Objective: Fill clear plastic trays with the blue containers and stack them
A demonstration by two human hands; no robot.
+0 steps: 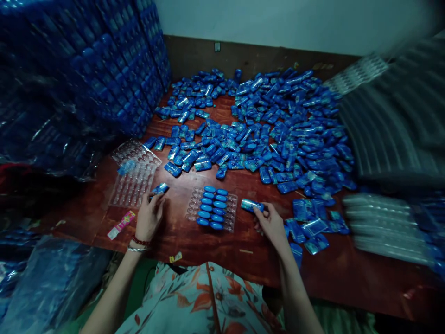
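Observation:
Between my hands lies a clear plastic blister tray (231,218) with two columns of blue oval containers (207,208) in its middle; its outer hollows show no blue pieces. My left hand (150,217), left of the tray, has its fingers closed on a small blue printed container (160,189). To the right of the tray, my right hand (269,221) pinches another blue printed container (251,205) by its right end. Both held pieces are close above the wooden table (181,241). The undersides of my fingers are hidden.
A big heap of blue containers (250,139) covers the table's back. Clear trays (132,181) lie at left, near a pink strip (121,225). Filled packs (104,69) tower at back left. Stacked trays (385,227) stand at right, beside flat blue wrappers (314,227).

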